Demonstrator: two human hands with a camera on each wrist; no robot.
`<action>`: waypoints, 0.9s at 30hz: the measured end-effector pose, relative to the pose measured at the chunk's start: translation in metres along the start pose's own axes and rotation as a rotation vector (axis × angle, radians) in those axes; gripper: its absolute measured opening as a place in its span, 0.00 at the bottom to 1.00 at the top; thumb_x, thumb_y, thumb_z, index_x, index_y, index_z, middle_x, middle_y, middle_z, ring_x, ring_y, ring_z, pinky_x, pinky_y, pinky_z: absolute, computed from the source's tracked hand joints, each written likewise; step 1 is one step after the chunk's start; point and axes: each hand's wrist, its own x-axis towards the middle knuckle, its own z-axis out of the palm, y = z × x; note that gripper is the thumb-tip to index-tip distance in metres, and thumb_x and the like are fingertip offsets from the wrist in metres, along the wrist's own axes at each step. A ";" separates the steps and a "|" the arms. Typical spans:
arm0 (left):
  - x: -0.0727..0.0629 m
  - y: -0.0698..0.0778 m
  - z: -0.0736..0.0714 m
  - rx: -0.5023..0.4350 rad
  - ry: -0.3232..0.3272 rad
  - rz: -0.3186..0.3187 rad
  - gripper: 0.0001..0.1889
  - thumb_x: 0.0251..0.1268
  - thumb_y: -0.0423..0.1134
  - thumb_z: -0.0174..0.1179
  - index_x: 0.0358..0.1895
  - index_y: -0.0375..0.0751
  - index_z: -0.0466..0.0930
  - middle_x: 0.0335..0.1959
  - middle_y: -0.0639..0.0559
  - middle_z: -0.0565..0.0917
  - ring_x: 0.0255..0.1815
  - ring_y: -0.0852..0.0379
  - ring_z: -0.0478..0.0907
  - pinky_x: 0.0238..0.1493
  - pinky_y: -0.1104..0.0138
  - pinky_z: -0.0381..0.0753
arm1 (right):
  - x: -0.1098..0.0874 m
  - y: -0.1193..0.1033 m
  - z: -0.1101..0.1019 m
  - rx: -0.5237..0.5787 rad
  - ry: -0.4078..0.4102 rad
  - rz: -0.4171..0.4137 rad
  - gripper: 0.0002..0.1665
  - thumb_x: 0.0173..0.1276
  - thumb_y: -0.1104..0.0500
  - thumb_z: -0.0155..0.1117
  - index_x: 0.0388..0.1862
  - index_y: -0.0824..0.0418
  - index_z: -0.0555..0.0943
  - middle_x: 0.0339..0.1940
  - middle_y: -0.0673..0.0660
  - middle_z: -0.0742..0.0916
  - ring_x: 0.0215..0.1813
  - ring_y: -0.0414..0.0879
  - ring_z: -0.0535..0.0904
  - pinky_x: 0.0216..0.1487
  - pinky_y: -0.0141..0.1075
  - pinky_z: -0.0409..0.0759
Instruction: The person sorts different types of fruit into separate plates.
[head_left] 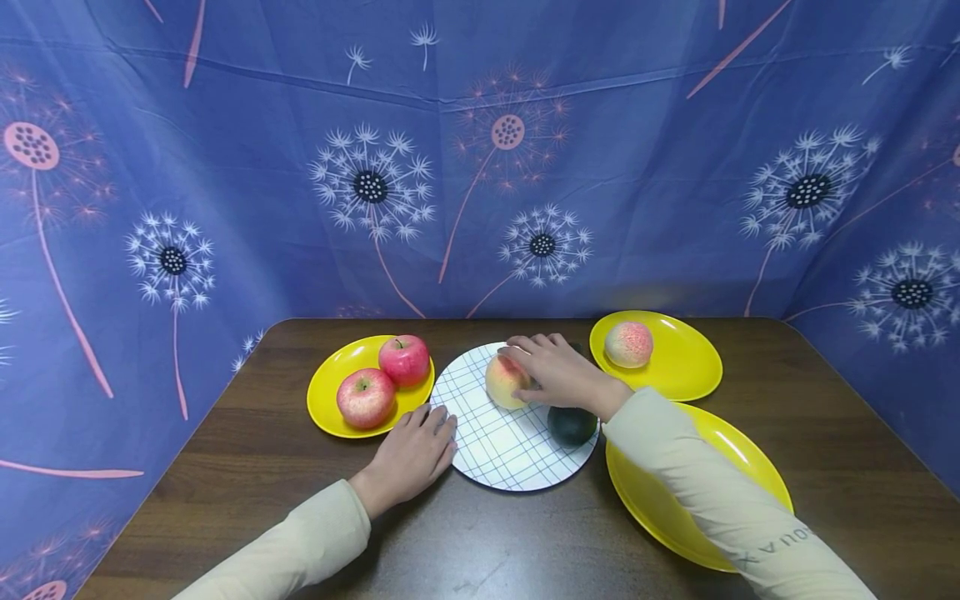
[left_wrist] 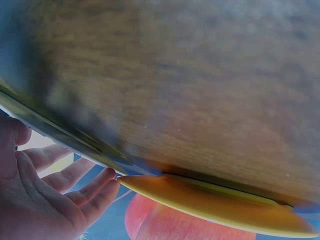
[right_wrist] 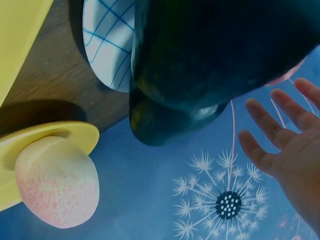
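On a white plate with blue grid lines (head_left: 480, 454) sits a peach (head_left: 504, 383), partly covered by my right hand (head_left: 558, 375). The fingers reach over its top and the thumb is at its right side. Seen from the right wrist, that hand's fingers (right_wrist: 262, 120) are spread and nearly straight. Under the right wrist lies a dark green avocado (head_left: 572, 427); a second avocado (right_wrist: 165, 122) shows behind it and is mostly hidden in the head view. My left hand (head_left: 412, 454) lies palm down, its fingertips at the plate's left rim.
A yellow plate (head_left: 324, 392) on the left bears two red apples (head_left: 366, 398). Back right, another yellow plate (head_left: 686, 367) carries a pinkish peach (head_left: 628, 344). A larger yellow plate (head_left: 750, 467) lies under the right forearm. Behind the wooden table (head_left: 465, 550) hangs a blue dandelion-print cloth (head_left: 637, 167).
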 end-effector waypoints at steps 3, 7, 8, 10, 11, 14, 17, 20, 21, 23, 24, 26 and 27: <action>0.000 0.000 0.000 0.001 0.005 0.003 0.26 0.66 0.54 0.44 0.62 0.45 0.69 0.61 0.45 0.72 0.62 0.45 0.67 0.62 0.53 0.68 | 0.001 -0.002 0.004 -0.012 -0.010 -0.007 0.38 0.54 0.44 0.67 0.63 0.54 0.68 0.63 0.57 0.73 0.58 0.55 0.71 0.60 0.52 0.66; 0.000 0.000 0.001 0.000 0.007 0.004 0.26 0.66 0.54 0.44 0.62 0.45 0.69 0.61 0.45 0.72 0.62 0.45 0.67 0.62 0.53 0.68 | 0.002 -0.003 0.008 -0.014 -0.028 -0.005 0.40 0.53 0.45 0.68 0.64 0.53 0.67 0.63 0.56 0.73 0.58 0.55 0.71 0.59 0.52 0.67; 0.000 0.000 0.001 -0.001 0.006 0.004 0.26 0.66 0.54 0.44 0.62 0.45 0.69 0.61 0.45 0.72 0.62 0.45 0.67 0.62 0.53 0.68 | 0.003 -0.003 0.009 -0.012 -0.033 -0.003 0.41 0.53 0.45 0.68 0.64 0.53 0.66 0.64 0.56 0.72 0.58 0.55 0.71 0.59 0.52 0.67; 0.000 0.000 0.001 -0.003 0.006 0.003 0.26 0.66 0.54 0.44 0.62 0.45 0.69 0.61 0.45 0.72 0.62 0.45 0.67 0.62 0.53 0.68 | 0.003 -0.004 0.010 -0.007 -0.043 0.002 0.42 0.52 0.45 0.69 0.65 0.52 0.65 0.64 0.56 0.72 0.59 0.55 0.70 0.60 0.53 0.67; 0.000 0.000 0.001 -0.004 0.006 0.002 0.26 0.66 0.54 0.44 0.62 0.45 0.69 0.61 0.45 0.72 0.62 0.45 0.67 0.62 0.53 0.68 | 0.004 -0.005 0.011 -0.007 -0.048 0.003 0.42 0.52 0.46 0.69 0.65 0.52 0.65 0.65 0.56 0.71 0.59 0.56 0.70 0.60 0.53 0.67; 0.000 0.000 0.000 -0.006 0.007 0.001 0.26 0.66 0.54 0.44 0.62 0.45 0.69 0.61 0.45 0.72 0.62 0.45 0.67 0.62 0.53 0.68 | 0.004 -0.006 0.012 -0.002 -0.060 0.005 0.43 0.52 0.47 0.70 0.65 0.52 0.64 0.65 0.57 0.71 0.60 0.57 0.70 0.60 0.53 0.67; 0.000 0.000 0.000 -0.004 0.006 0.002 0.26 0.66 0.54 0.44 0.62 0.45 0.69 0.61 0.45 0.72 0.62 0.45 0.67 0.62 0.53 0.68 | 0.005 -0.007 0.012 0.002 -0.069 0.008 0.43 0.51 0.48 0.71 0.66 0.52 0.64 0.66 0.58 0.70 0.61 0.57 0.69 0.61 0.54 0.66; 0.000 -0.001 0.001 -0.001 0.006 0.003 0.26 0.66 0.54 0.44 0.62 0.45 0.69 0.61 0.45 0.72 0.62 0.45 0.67 0.62 0.53 0.68 | 0.005 -0.008 0.013 0.008 -0.078 0.017 0.44 0.51 0.49 0.71 0.66 0.52 0.63 0.67 0.58 0.69 0.61 0.58 0.69 0.62 0.54 0.65; 0.000 -0.001 0.001 -0.001 0.006 0.004 0.26 0.66 0.54 0.44 0.62 0.45 0.69 0.61 0.45 0.72 0.62 0.45 0.67 0.62 0.53 0.68 | 0.005 -0.008 0.014 0.010 -0.082 0.021 0.45 0.51 0.50 0.71 0.66 0.52 0.63 0.67 0.58 0.69 0.62 0.58 0.68 0.62 0.55 0.65; 0.001 -0.001 0.001 0.000 0.008 0.005 0.26 0.66 0.54 0.45 0.62 0.45 0.69 0.61 0.45 0.72 0.62 0.45 0.67 0.62 0.53 0.68 | 0.006 -0.008 0.015 0.011 -0.091 0.028 0.45 0.51 0.50 0.71 0.67 0.52 0.62 0.67 0.58 0.68 0.62 0.58 0.68 0.63 0.55 0.64; 0.001 -0.001 0.001 0.000 0.009 0.005 0.26 0.66 0.54 0.45 0.62 0.45 0.69 0.61 0.45 0.72 0.62 0.45 0.67 0.62 0.53 0.68 | 0.006 -0.008 0.016 0.009 -0.095 0.030 0.46 0.51 0.50 0.71 0.67 0.51 0.61 0.68 0.58 0.68 0.62 0.58 0.68 0.63 0.55 0.64; 0.001 -0.001 0.002 0.000 0.012 0.007 0.26 0.66 0.54 0.45 0.62 0.45 0.69 0.61 0.45 0.72 0.62 0.45 0.67 0.62 0.53 0.68 | 0.007 -0.007 0.018 0.006 -0.099 0.032 0.46 0.51 0.50 0.72 0.67 0.51 0.61 0.68 0.58 0.68 0.62 0.57 0.68 0.63 0.55 0.64; 0.001 -0.001 0.002 0.001 0.014 0.007 0.26 0.66 0.54 0.45 0.62 0.45 0.69 0.61 0.45 0.72 0.62 0.45 0.67 0.62 0.53 0.68 | 0.007 -0.007 0.018 0.000 -0.101 0.033 0.46 0.51 0.50 0.72 0.67 0.51 0.61 0.68 0.57 0.68 0.62 0.57 0.69 0.63 0.54 0.64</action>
